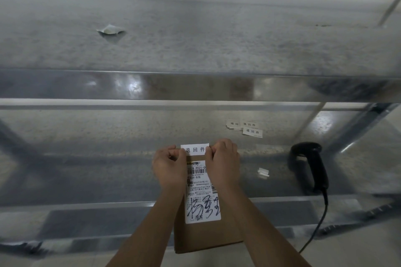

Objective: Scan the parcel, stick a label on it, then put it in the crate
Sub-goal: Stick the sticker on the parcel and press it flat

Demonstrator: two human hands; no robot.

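Observation:
A brown cardboard parcel [204,236] lies on the lower metal shelf [86,158], with a white shipping sheet [201,197] stuck on top, bearing barcodes and black handwriting. Above the parcel's far end I hold a small white label [194,149] with three printed characters. My left hand [169,167] pinches its left end and my right hand [223,162] pinches its right end. Whether the label touches the parcel I cannot tell. No crate is in view.
A black handheld scanner [310,165] with a cable stands to the right on the shelf. Three spare white labels [249,128] lie behind my hands, and a small white scrap [263,172] lies nearer. A crumpled scrap [110,29] sits on the upper shelf [195,50].

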